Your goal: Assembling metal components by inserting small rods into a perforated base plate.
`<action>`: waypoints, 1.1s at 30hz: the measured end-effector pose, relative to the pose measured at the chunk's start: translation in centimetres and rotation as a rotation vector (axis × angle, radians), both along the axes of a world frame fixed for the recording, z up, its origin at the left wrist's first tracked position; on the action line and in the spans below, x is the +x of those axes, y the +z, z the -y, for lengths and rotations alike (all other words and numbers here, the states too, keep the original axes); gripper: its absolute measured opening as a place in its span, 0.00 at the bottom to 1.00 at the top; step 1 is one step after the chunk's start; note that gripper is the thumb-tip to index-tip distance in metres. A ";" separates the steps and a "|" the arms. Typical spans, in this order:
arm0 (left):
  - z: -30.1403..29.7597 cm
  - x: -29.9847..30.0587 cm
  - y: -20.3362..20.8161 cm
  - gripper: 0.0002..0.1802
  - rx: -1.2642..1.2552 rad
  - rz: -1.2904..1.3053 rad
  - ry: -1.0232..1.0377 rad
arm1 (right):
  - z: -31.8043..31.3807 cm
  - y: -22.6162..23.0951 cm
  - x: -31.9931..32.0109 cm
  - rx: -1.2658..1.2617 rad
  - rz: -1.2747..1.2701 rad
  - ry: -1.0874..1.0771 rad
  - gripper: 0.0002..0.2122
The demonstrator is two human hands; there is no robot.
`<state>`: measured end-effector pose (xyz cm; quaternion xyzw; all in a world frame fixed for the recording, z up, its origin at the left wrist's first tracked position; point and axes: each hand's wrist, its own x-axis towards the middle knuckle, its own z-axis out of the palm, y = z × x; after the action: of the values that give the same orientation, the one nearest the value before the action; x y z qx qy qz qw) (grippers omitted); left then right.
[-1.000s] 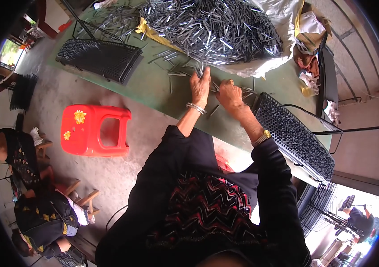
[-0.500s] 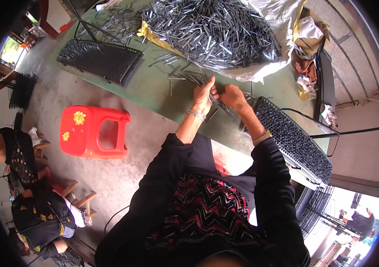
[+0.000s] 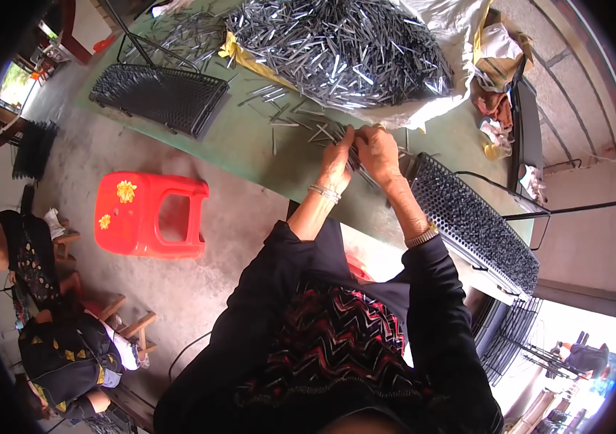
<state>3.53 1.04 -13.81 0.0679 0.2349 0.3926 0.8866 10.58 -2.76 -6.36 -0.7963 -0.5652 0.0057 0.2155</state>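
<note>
Countless dark strips [image 3: 344, 58] heap in the opened white sack [image 3: 423, 112]; my left hand [image 3: 334, 160] pinches several, my right hand [image 3: 379, 153] curls alongside, contents I can't tell.

"How many hands were over the green table [image 3: 243, 137]?"

"Two: one left hand [image 3: 337, 157] and one right hand [image 3: 378, 153]."

"And dark strips [image 3: 351, 58]?"

"Too many to count. One big heap of them lay on the table, on one white sack [image 3: 463, 36], with dozens more loose around the tabletop."

"Perforated trays?"

"I counted two on the table, a left tray [image 3: 157, 100] towards its left end and a right tray [image 3: 474, 224] towards its right."

"Stools?"

"One red stool [image 3: 123, 224] stood off the table's near side, bearing two yellow flowers [image 3: 126, 191]."

"Other people?"

"Three: two seated workers [image 3: 69, 354] beyond the stool side of the table, and one distant person [image 3: 586, 359] past its right end."
</note>
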 end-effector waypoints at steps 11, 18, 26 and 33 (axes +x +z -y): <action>0.1 -2.6 2.0 0.10 0.039 -0.166 0.068 | 4.7 0.0 -2.4 -0.160 0.079 0.012 0.14; -1.6 -3.0 1.6 0.15 -0.028 -0.100 0.030 | 6.7 -3.2 -1.0 -0.353 0.271 -0.073 0.13; 0.3 -3.1 1.1 0.16 -0.062 -0.135 -0.015 | 5.3 -2.3 0.0 -0.254 0.342 -0.116 0.09; 2.3 -1.5 1.9 0.12 -0.012 -0.170 -0.042 | 3.7 0.1 -1.2 0.000 -0.020 -0.132 0.09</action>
<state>2.03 -1.30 -11.90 0.1006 0.3102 0.3653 0.8719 9.34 -6.50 -6.21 -0.8318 -0.5092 -0.0004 0.2209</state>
